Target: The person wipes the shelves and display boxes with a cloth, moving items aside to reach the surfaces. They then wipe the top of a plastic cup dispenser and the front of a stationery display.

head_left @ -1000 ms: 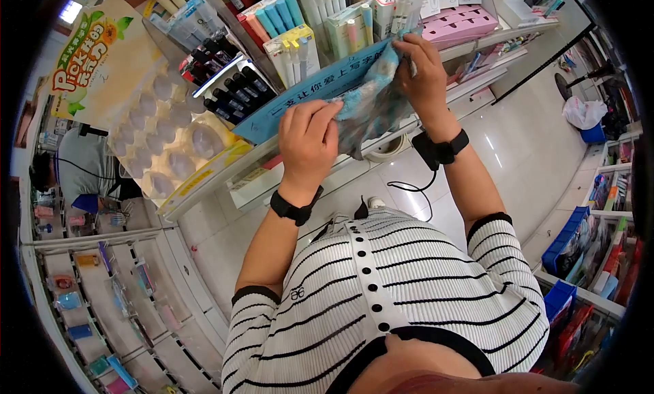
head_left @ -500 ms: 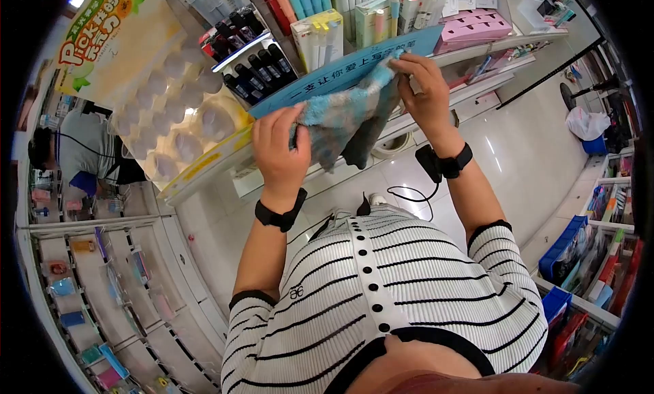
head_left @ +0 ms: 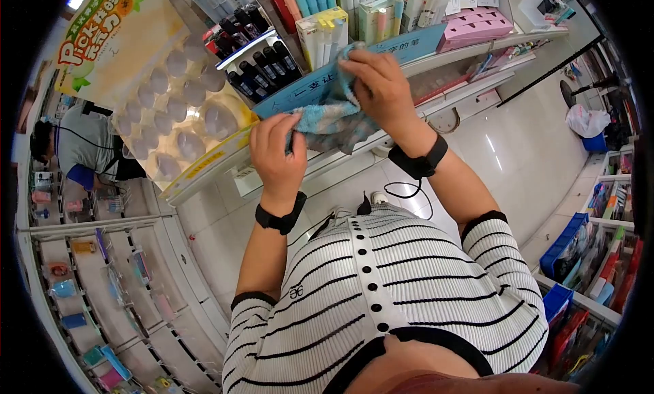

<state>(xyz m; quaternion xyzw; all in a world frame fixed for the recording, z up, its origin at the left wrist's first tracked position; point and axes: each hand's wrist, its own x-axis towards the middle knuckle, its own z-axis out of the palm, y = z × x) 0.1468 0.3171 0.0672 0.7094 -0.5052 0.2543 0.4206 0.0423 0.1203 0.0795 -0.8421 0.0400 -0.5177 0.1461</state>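
Observation:
A blue and grey fluffy cloth is stretched between my two hands along the front of a pen display. My left hand pinches one end near the corner of the yellow-edged tray. Higher and to the right, my right hand grips the other end, pressed against the blue sign strip with Chinese lettering. The cloth covers part of that lettering. Beneath my right hand the rest of the cloth bunches and hangs over the shelf edge.
Behind the strip stand black markers and boxes of highlighters. A plastic tray with round cups lies at left, a pink box at right. Another person bends by the left shelves. Blue bins line the right side.
My right hand has moved left along the blue strip with its end of the cloth, closer to my left hand. The cloth is now more bunched. My left hand has barely moved.

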